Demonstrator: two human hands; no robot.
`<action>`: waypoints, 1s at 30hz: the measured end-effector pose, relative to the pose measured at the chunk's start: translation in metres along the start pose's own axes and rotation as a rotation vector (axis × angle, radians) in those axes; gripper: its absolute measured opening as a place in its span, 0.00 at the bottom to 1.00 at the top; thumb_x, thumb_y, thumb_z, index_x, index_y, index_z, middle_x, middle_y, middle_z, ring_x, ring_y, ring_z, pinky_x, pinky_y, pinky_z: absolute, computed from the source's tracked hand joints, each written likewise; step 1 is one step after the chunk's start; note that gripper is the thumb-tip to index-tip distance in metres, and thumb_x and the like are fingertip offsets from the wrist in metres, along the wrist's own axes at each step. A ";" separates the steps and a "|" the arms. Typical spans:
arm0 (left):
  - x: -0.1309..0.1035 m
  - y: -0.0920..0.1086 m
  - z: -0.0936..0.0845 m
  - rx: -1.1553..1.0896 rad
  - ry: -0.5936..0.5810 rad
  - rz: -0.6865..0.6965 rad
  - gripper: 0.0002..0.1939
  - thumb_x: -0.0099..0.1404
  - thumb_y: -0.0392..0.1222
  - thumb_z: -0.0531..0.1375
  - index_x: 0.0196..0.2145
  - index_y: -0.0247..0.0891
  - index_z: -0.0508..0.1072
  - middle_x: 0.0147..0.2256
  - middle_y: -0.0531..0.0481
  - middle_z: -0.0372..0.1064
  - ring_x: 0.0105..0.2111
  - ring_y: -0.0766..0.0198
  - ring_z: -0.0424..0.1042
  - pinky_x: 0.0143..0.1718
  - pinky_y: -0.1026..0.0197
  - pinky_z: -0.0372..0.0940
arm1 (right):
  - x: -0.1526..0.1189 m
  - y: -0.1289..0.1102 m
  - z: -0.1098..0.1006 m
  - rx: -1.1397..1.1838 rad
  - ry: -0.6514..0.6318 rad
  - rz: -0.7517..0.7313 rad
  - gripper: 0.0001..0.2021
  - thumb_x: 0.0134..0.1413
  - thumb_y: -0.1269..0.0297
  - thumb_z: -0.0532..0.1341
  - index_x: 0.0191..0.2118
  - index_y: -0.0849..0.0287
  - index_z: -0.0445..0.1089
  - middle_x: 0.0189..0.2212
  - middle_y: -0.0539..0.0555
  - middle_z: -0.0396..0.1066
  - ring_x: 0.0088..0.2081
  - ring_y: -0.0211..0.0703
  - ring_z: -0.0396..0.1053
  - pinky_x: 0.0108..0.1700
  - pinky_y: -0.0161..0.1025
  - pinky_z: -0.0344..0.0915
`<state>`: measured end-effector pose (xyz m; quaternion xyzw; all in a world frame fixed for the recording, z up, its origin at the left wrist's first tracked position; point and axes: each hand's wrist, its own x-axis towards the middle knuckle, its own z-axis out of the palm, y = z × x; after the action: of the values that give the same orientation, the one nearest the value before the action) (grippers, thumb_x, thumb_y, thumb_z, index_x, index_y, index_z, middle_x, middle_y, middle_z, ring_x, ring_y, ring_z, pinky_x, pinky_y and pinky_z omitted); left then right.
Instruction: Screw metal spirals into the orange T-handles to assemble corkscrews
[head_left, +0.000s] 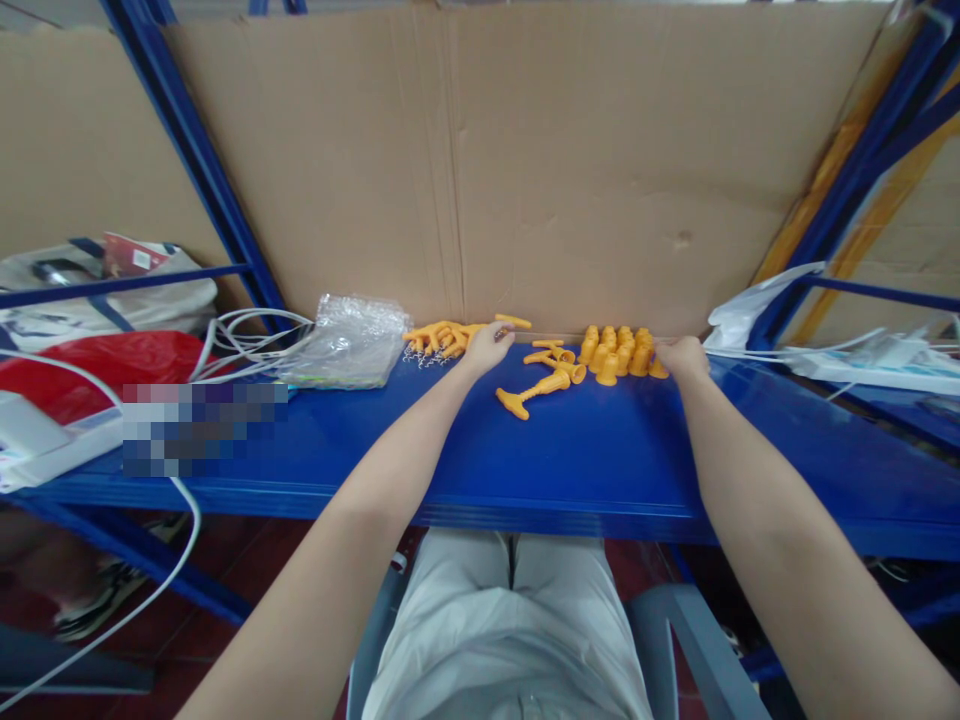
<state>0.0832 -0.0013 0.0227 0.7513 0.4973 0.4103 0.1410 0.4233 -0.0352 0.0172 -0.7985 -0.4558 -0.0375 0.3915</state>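
Note:
My left hand [489,350] is closed on an orange T-shaped corkscrew handle [515,321], its bar sticking out past the fingertips. Beside that hand lies a pile of similar orange handles [442,336] with thin metal spirals. At the right end of several rows of bell-shaped orange sleeves [624,350], my right hand [684,357] has its fingers closed at one orange sleeve [658,368]. Between my hands, a corkscrew [534,393], with handle and sleeve joined, lies on its side in front of several more orange pieces [556,358].
A blue table [592,455] runs below a cardboard wall [600,180]. Clear plastic bags [352,340] lie left of the pile, with white cables [255,325] and a red bag [105,370] farther left. A white power strip [885,360] is at right.

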 end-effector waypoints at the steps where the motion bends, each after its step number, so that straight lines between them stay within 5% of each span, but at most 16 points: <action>1: 0.000 -0.001 0.000 0.053 -0.003 0.002 0.15 0.72 0.33 0.55 0.53 0.35 0.75 0.54 0.42 0.77 0.55 0.58 0.75 0.59 0.56 0.67 | -0.003 -0.004 -0.003 0.002 0.006 0.075 0.14 0.59 0.57 0.63 0.42 0.62 0.79 0.44 0.72 0.77 0.51 0.64 0.75 0.51 0.57 0.69; 6: -0.009 -0.010 -0.005 0.199 -0.004 -0.055 0.23 0.71 0.33 0.55 0.62 0.34 0.70 0.62 0.36 0.70 0.65 0.46 0.65 0.67 0.38 0.58 | -0.009 -0.022 -0.011 0.039 0.066 0.096 0.16 0.65 0.61 0.56 0.50 0.65 0.74 0.50 0.72 0.74 0.55 0.62 0.71 0.56 0.57 0.64; 10: -0.019 -0.019 -0.011 0.450 -0.062 -0.043 0.27 0.72 0.36 0.52 0.67 0.43 0.65 0.68 0.41 0.63 0.70 0.45 0.57 0.68 0.30 0.52 | -0.009 -0.038 -0.009 0.142 0.249 -0.106 0.13 0.65 0.64 0.52 0.46 0.62 0.71 0.48 0.68 0.72 0.53 0.59 0.69 0.56 0.58 0.60; 13: -0.021 -0.022 -0.015 0.573 -0.134 -0.047 0.30 0.73 0.39 0.49 0.70 0.44 0.61 0.72 0.43 0.56 0.73 0.47 0.49 0.70 0.29 0.48 | -0.021 -0.058 -0.008 0.147 0.270 -0.320 0.13 0.63 0.66 0.51 0.43 0.60 0.71 0.47 0.67 0.73 0.50 0.57 0.69 0.54 0.55 0.60; 22: -0.020 -0.017 -0.013 0.655 -0.349 -0.123 0.34 0.74 0.46 0.47 0.75 0.42 0.49 0.76 0.45 0.36 0.76 0.48 0.34 0.72 0.31 0.42 | -0.083 -0.108 0.007 -0.309 -0.277 -0.948 0.16 0.66 0.68 0.52 0.44 0.60 0.79 0.46 0.63 0.80 0.51 0.53 0.74 0.49 0.44 0.63; 30: -0.020 -0.023 -0.008 0.601 -0.299 -0.113 0.33 0.73 0.46 0.50 0.74 0.47 0.54 0.76 0.42 0.37 0.76 0.43 0.36 0.70 0.27 0.42 | -0.076 -0.097 0.028 -0.296 -0.479 -0.928 0.22 0.71 0.61 0.48 0.46 0.56 0.81 0.46 0.60 0.81 0.49 0.55 0.77 0.51 0.50 0.69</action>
<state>0.0594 -0.0092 0.0037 0.7823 0.6107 0.1222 0.0073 0.2974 -0.0433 0.0231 -0.5460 -0.8269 -0.0873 0.1023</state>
